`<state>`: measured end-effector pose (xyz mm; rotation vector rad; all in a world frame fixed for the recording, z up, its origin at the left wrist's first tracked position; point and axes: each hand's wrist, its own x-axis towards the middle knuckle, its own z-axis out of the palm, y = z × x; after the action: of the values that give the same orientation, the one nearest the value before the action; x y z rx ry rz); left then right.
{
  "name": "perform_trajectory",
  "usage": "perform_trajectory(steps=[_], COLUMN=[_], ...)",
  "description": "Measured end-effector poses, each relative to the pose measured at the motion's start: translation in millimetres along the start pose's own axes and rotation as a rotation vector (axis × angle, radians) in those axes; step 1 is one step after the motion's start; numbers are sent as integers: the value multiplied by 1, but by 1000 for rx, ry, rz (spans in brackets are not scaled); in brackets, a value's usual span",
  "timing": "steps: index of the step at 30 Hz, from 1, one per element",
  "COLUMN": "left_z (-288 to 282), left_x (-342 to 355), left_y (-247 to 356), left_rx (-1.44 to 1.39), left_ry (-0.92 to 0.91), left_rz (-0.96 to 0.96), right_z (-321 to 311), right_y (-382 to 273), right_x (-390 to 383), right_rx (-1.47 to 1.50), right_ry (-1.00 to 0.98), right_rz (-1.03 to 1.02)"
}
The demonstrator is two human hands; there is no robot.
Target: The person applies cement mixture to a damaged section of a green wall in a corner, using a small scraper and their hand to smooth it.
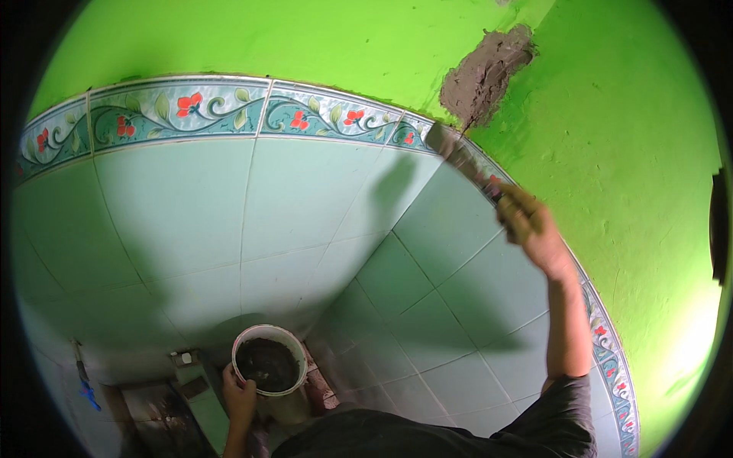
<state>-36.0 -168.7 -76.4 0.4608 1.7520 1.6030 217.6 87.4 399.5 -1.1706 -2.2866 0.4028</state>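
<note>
My right hand (532,229) is raised to the right, its fingers wrapped round the handle of a putty knife (449,146). The flat blade points up and left over the patterned border tiles at the corner. Just above the blade, a rough patch of wet grey-brown mortar (489,75) clings to the green wall. Low down, my left hand (240,398) grips the near left rim of a round white bucket (304,363). Dark grey mortar (267,365) lies inside the bucket. The fingertips on the bucket's outside are partly hidden.
Pale green tiles (191,206) cover the lower walls, which meet in a corner. Above runs a floral border (317,114), then bright green painted wall (611,153). A tool with a blue end (88,393) hangs at the lower left. A small white object (182,357) sits left of the bucket.
</note>
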Motion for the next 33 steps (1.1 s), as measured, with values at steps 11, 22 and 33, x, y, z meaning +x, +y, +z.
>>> perform_trajectory(steps=[11, 22, 33], left_z=[9, -7, -10], left_x=[-5, -12, -22], left_y=[26, -12, -4], left_rx=[-54, 106, 264], left_ry=[-12, 196, 213], left_rz=[22, 99, 203], right_z=[135, 155, 228], right_y=[69, 81, 101], right_x=[-79, -79, -117], right_rx=[830, 1046, 451], right_ry=[-153, -22, -652], right_rz=[247, 226, -139])
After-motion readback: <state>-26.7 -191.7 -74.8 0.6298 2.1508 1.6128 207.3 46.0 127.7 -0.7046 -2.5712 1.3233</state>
